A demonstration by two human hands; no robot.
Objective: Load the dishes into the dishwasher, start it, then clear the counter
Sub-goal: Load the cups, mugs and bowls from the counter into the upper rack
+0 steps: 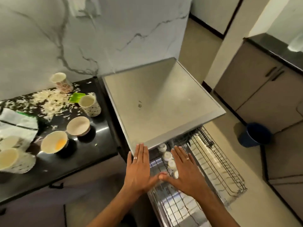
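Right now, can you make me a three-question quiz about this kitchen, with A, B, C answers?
1. Where is the blue bucket?
A. on the floor, right of the dishwasher
B. on the black counter
C. inside the rack

2. What colour is the small plastic container among the cups?
A. red
B. green
C. purple

3. How are the two hands?
A. gripping a cup
B. curled into fists
C. flat, fingers straight

Answers:
1. A: it stands on the floor tiles by the cabinets.
2. B: it is bright green, beside a patterned cup.
3. C: the left hand and the right hand are spread flat over the pulled-out rack, thumbs touching.
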